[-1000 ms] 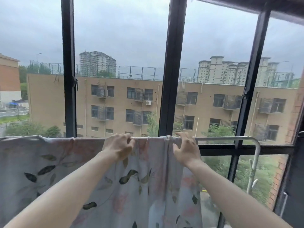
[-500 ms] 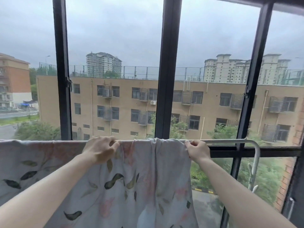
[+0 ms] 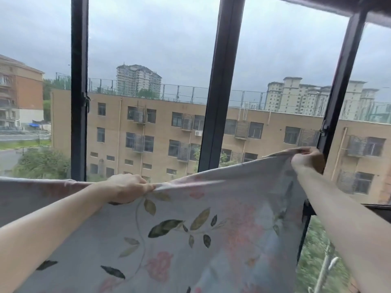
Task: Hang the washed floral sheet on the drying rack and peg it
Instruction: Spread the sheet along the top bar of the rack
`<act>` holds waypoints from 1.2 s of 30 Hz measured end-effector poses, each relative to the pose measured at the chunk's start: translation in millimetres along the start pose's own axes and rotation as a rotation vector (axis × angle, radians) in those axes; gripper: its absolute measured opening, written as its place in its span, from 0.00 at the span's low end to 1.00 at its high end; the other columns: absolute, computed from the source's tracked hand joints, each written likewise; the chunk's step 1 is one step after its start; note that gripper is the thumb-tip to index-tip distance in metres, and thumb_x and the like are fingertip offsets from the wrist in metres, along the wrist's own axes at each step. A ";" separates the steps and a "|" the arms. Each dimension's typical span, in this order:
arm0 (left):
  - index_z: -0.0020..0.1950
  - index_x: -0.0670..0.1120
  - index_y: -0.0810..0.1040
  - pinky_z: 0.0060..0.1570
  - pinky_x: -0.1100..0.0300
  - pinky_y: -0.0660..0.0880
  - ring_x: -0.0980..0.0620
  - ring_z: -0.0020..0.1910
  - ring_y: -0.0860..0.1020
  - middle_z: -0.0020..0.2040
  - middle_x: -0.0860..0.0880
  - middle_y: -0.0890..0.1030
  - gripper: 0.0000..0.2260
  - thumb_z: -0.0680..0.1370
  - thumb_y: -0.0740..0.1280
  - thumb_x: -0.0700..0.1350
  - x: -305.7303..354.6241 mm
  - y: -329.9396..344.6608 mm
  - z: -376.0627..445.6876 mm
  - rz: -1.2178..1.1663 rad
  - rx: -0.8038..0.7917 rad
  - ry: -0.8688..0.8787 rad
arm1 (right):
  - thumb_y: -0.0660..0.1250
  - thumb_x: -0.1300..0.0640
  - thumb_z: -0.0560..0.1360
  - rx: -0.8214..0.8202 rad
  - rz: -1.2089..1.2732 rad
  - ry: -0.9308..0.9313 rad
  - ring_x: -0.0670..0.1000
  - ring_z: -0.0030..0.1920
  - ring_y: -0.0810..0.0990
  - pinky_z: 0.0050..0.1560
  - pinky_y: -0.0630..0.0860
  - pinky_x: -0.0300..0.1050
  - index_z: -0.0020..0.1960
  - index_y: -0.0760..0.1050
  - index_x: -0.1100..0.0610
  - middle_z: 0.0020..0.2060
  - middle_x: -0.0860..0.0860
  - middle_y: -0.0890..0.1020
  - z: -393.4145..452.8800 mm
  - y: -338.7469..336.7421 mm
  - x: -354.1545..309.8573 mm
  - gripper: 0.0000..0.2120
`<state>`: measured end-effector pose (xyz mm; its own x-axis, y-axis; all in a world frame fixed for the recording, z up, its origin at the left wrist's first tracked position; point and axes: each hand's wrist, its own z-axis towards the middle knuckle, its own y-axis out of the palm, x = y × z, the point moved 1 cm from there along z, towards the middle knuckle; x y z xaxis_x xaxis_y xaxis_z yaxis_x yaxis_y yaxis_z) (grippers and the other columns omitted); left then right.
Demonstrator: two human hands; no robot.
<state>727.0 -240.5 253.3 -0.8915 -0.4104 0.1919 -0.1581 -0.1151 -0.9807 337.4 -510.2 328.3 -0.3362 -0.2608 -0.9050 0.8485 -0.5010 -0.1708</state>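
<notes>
The floral sheet (image 3: pixel 190 229), pale with pink flowers and dark leaves, hangs spread across the lower half of the view. My left hand (image 3: pixel 127 187) grips its top edge near the middle, at rail height. My right hand (image 3: pixel 306 158) pinches the sheet's top edge far to the right and holds it raised, so the edge slopes up from left to right. The sheet hides the rack's top rail. Only a white leg of the drying rack (image 3: pixel 325 269) shows at the lower right. No pegs are in view.
Close behind the sheet stand dark window frames: one upright (image 3: pixel 79 92) at the left, one (image 3: pixel 220 92) in the middle, one (image 3: pixel 338 92) at the right beside my right hand. A dark sill (image 3: pixel 378 210) runs at the right. Buildings and trees lie outside.
My right hand has pulled the sheet's top edge far to the right and lifted it above rail height, spreading the bunched cloth. My left hand has kept its grip on the top edge.
</notes>
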 end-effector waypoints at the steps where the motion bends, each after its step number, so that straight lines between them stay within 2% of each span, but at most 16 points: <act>1: 0.62 0.58 0.83 0.59 0.51 0.78 0.48 0.53 0.81 0.57 0.51 0.84 0.27 0.82 0.51 0.70 0.3 -0.5 3.5 -0.003 -0.014 -0.016 | 0.67 0.62 0.79 -0.084 -0.109 -0.045 0.62 0.65 0.78 0.65 0.74 0.50 0.66 0.77 0.58 0.66 0.61 0.79 -5.6 8.7 1.2 0.15; 3: 0.62 0.57 0.84 0.59 0.51 0.78 0.49 0.53 0.81 0.58 0.51 0.84 0.30 0.79 0.51 0.73 -4.5 -1.2 8.7 -0.034 -0.042 -0.039 | 0.69 0.62 0.77 -0.276 -0.275 -0.183 0.61 0.67 0.74 0.67 0.72 0.52 0.73 0.68 0.57 0.70 0.59 0.72 -27.8 27.2 2.3 0.26; 4: 0.61 0.56 0.84 0.59 0.51 0.78 0.50 0.52 0.81 0.58 0.51 0.84 0.33 0.77 0.51 0.76 -8.5 -2.1 10.9 -0.053 -0.049 -0.041 | 0.70 0.61 0.77 -0.386 -0.308 -0.255 0.59 0.66 0.74 0.65 0.72 0.52 0.74 0.67 0.56 0.69 0.57 0.72 -41.4 36.8 0.1 0.27; 5: 0.60 0.57 0.85 0.60 0.50 0.78 0.50 0.52 0.81 0.58 0.51 0.84 0.36 0.73 0.51 0.78 -12.5 -2.8 11.9 -0.076 -0.052 -0.047 | 0.70 0.58 0.78 -0.496 -0.318 -0.327 0.56 0.64 0.77 0.63 0.74 0.50 0.72 0.71 0.55 0.66 0.54 0.76 -55.4 46.6 -2.5 0.24; 7: 0.58 0.57 0.85 0.61 0.51 0.77 0.51 0.53 0.81 0.57 0.52 0.84 0.37 0.70 0.51 0.79 -20.0 -2.9 14.6 -0.113 -0.053 -0.050 | 0.70 0.51 0.79 -0.691 -0.348 -0.400 0.51 0.55 0.82 0.57 0.78 0.48 0.58 0.82 0.51 0.55 0.49 0.84 -81.7 67.1 -0.6 0.10; 8: 0.57 0.57 0.86 0.59 0.52 0.77 0.51 0.51 0.81 0.56 0.52 0.84 0.35 0.72 0.52 0.78 -19.4 -4.1 12.1 -0.116 -0.054 -0.042 | 0.68 0.47 0.79 -0.763 -0.388 -0.411 0.50 0.50 0.83 0.52 0.79 0.47 0.50 0.84 0.49 0.49 0.48 0.85 -93.6 71.6 1.3 0.08; 10: 0.49 0.56 0.86 0.47 0.57 0.76 0.53 0.43 0.80 0.47 0.53 0.84 0.28 0.79 0.54 0.73 -18.9 -4.4 11.2 -0.111 -0.052 -0.039 | 0.63 0.42 0.80 -0.850 -0.598 -0.463 0.52 0.42 0.81 0.45 0.76 0.47 0.37 0.80 0.52 0.40 0.49 0.83 -114.1 88.5 14.1 0.19; 12: 0.40 0.58 0.81 0.35 0.59 0.70 0.54 0.34 0.75 0.37 0.55 0.79 0.23 0.83 0.55 0.67 -10.6 -6.2 7.1 -0.103 -0.041 -0.015 | 0.56 0.43 0.81 -0.771 -0.808 -0.566 0.57 0.41 0.78 0.42 0.70 0.48 0.35 0.75 0.55 0.37 0.51 0.79 -126.9 89.1 17.8 0.23; 15: 0.38 0.55 0.77 0.30 0.59 0.67 0.53 0.29 0.72 0.35 0.52 0.78 0.23 0.85 0.55 0.63 0.0 -5.9 3.5 -0.109 -0.024 -0.003 | 0.55 0.44 0.80 -0.730 -0.837 -0.590 0.58 0.42 0.78 0.42 0.68 0.48 0.36 0.75 0.55 0.35 0.51 0.77 -129.5 87.8 17.0 0.21; 18: 0.40 0.47 0.77 0.37 0.53 0.71 0.48 0.35 0.77 0.39 0.49 0.82 0.22 0.85 0.56 0.59 27.4 4.4 4.7 -0.091 0.072 0.086 | 0.55 0.44 0.81 -0.782 -0.846 -0.616 0.58 0.42 0.78 0.42 0.69 0.48 0.35 0.73 0.55 0.35 0.51 0.77 -127.4 88.2 16.0 0.22; 23: 0.49 0.53 0.77 0.40 0.55 0.72 0.56 0.40 0.76 0.42 0.56 0.80 0.13 0.84 0.57 0.57 116.8 22.9 5.2 -0.001 0.197 0.263 | 0.55 0.44 0.82 -0.827 -0.748 -0.691 0.57 0.41 0.78 0.35 0.64 0.44 0.32 0.68 0.56 0.33 0.51 0.78 -120.8 90.8 20.7 0.24; 26: 0.52 0.54 0.74 0.45 0.53 0.68 0.51 0.46 0.76 0.49 0.53 0.80 0.12 0.85 0.55 0.58 154.7 37.1 16.7 0.040 0.221 0.272 | 0.59 0.45 0.80 -0.914 -0.592 -0.681 0.56 0.39 0.76 0.32 0.64 0.46 0.33 0.69 0.56 0.32 0.50 0.77 -109.3 88.6 23.6 0.21; 30: 0.47 0.52 0.71 0.48 0.52 0.64 0.49 0.45 0.74 0.45 0.53 0.78 0.14 0.84 0.55 0.59 188.3 60.7 30.2 0.047 0.348 0.223 | 0.64 0.48 0.80 -1.019 -0.364 -0.611 0.49 0.36 0.79 0.32 0.71 0.42 0.40 0.80 0.53 0.35 0.47 0.81 -72.7 72.5 33.5 0.14; 31: 0.44 0.52 0.71 0.49 0.51 0.66 0.50 0.44 0.74 0.43 0.54 0.78 0.15 0.84 0.55 0.60 211.9 71.7 33.0 0.010 0.392 0.175 | 0.64 0.48 0.80 -1.047 -0.378 -0.636 0.48 0.36 0.79 0.32 0.71 0.41 0.40 0.80 0.51 0.36 0.47 0.82 -44.8 56.6 45.7 0.13; 33: 0.40 0.53 0.70 0.53 0.50 0.68 0.52 0.42 0.75 0.39 0.56 0.77 0.16 0.83 0.56 0.60 208.3 75.8 35.3 -0.044 0.480 0.121 | 0.65 0.47 0.80 -1.056 -0.432 -0.680 0.48 0.38 0.80 0.34 0.73 0.42 0.40 0.80 0.50 0.37 0.47 0.82 -18.0 45.8 60.8 0.13; 36: 0.35 0.54 0.67 0.51 0.52 0.65 0.60 0.38 0.72 0.35 0.57 0.75 0.17 0.83 0.59 0.59 207.9 77.8 31.7 -0.082 0.504 0.056 | 0.65 0.45 0.81 -1.027 -0.499 -0.681 0.53 0.40 0.83 0.41 0.78 0.48 0.39 0.81 0.52 0.37 0.50 0.84 30.3 26.2 81.6 0.16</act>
<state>542.8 -363.5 218.1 -0.9082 -0.3344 0.2519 -0.0166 -0.5724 -0.8198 319.9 -569.6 261.8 -0.5804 -0.7414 -0.3367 0.3952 0.1050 -0.9126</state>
